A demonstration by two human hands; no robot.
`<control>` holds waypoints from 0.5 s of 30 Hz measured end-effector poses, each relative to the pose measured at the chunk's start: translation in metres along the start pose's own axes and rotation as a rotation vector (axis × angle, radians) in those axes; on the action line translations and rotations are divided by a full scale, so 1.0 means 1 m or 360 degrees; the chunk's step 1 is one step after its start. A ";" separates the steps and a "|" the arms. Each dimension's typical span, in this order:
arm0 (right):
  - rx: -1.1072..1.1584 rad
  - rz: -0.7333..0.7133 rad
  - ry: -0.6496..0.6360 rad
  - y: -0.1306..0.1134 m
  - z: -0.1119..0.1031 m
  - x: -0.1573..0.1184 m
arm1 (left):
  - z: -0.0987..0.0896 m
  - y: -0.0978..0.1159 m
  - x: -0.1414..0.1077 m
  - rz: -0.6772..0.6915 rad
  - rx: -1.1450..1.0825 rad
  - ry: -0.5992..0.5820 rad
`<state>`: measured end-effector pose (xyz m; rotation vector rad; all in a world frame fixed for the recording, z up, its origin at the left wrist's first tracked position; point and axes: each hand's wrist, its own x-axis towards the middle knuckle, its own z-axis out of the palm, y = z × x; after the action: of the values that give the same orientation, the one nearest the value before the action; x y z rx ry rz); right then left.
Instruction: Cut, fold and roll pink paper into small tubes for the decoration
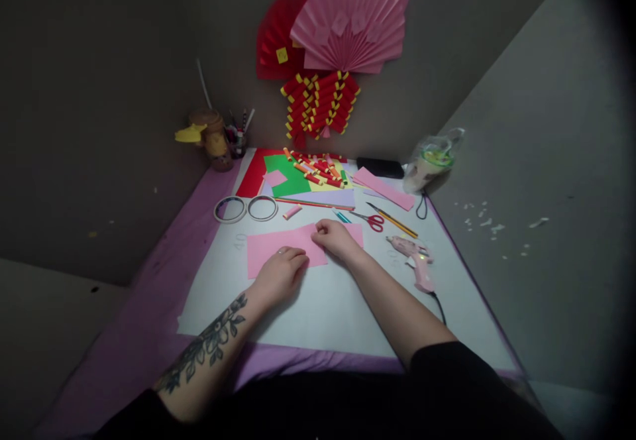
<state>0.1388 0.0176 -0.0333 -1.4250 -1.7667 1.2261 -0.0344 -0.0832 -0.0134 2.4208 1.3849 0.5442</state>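
Note:
A pink sheet of paper (268, 246) lies in front of me on the white table cover, with another pink piece (356, 233) showing at its right. My left hand (283, 269) rests flat over the sheet's lower edge, fingers extended. At the sheet's right side my right hand (334, 236) has its thumb and fingertips pinched on the paper's edge. Just beyond the paper lie a small pink paper roll (292, 212) and a teal pen-like item (342, 216). Red-handled scissors (375, 222) are close to my right hand.
Two tape rolls (230, 209) lie at the left. To the right are a pink glue gun (417, 260) with a cord, a pencil (397, 221) and pink strips (382, 188). Red paper rolls (322, 169) cover coloured sheets (285, 178) at the back. A bagged cup (430, 165) stands back right.

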 end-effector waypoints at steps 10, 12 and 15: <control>0.0124 -0.0160 -0.0118 0.006 -0.014 -0.004 | -0.041 -0.065 -0.009 -0.0732 -0.0117 0.0348; 0.0011 -0.0193 -0.0130 0.005 -0.017 -0.005 | -0.044 -0.079 -0.012 -0.0768 -0.0207 0.0232; -0.0082 -0.0228 -0.0113 0.001 -0.019 -0.009 | -0.045 -0.083 -0.016 -0.0742 -0.0150 0.0195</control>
<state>0.1581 0.0151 -0.0255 -1.2727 -1.9255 1.1769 -0.1248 -0.0532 -0.0125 1.9227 1.8520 0.6232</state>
